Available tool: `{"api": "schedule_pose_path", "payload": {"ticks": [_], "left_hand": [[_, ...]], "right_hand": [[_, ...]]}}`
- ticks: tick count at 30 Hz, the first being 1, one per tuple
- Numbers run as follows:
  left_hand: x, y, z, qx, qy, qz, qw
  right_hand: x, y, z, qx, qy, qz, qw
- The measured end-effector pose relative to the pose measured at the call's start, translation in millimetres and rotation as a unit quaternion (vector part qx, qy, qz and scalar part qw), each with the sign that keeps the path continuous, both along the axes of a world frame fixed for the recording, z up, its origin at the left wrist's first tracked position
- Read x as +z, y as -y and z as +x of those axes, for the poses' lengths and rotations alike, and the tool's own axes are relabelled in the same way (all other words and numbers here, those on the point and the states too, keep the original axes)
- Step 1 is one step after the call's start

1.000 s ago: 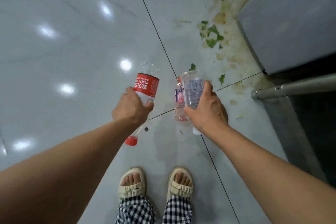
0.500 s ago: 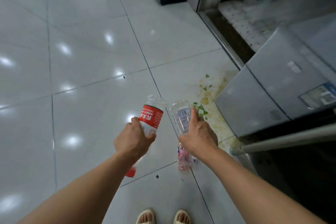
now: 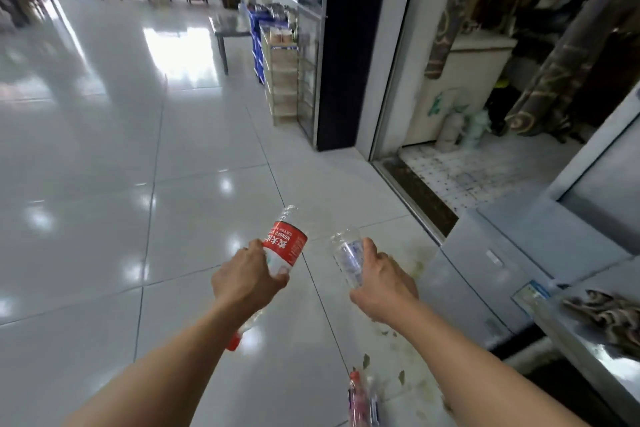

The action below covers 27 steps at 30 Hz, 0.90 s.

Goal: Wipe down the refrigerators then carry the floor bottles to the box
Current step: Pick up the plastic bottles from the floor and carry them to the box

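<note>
The left hand is squeezing a red bottle, upside down, cap low. The right hand is gripping a clear bottle. A pink bottle is sitting on the floor by the fridge.

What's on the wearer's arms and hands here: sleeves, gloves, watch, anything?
Nothing visible. Both forearms are bare right to the bottom edge of the head view, so no sleeve shows. The left hand and right hand are ungloved, with no watch, band or ring to be seen on the sides that face the camera. Motion blur hides finer detail such as nails.
</note>
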<state>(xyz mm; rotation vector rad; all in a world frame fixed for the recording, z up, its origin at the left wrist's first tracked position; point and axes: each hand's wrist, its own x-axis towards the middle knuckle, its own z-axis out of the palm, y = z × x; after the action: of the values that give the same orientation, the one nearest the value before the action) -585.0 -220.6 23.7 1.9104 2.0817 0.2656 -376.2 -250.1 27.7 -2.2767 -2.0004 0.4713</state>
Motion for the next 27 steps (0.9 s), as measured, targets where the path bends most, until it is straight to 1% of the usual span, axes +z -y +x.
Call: {"api": "schedule_pose_path", "payload": {"ticks": [8, 14, 16, 20, 27], "left_hand": [[80, 6, -49, 0.054, -0.049, 0.057, 0.996], [105, 31, -69, 0.117, -0.043, 0.077, 0.989], [107, 45, -75, 0.138, -0.042, 0.075, 0.987], [103, 82, -96, 0.199, -0.049, 0.066, 0.977], [103, 171, -167, 0.317, -0.09, 0.035, 0.943]], "right_hand": [[71, -7, -16, 0.065, 0.019, 0.049, 0.996], [105, -18, -23, 0.128, 0.03, 0.061, 0.989], [109, -20, -31, 0.151, 0.035, 0.06, 0.986], [103, -19, -63, 0.214, 0.016, 0.054, 0.975], [90, 7, -161, 0.355, 0.017, 0.024, 0.934]]}}
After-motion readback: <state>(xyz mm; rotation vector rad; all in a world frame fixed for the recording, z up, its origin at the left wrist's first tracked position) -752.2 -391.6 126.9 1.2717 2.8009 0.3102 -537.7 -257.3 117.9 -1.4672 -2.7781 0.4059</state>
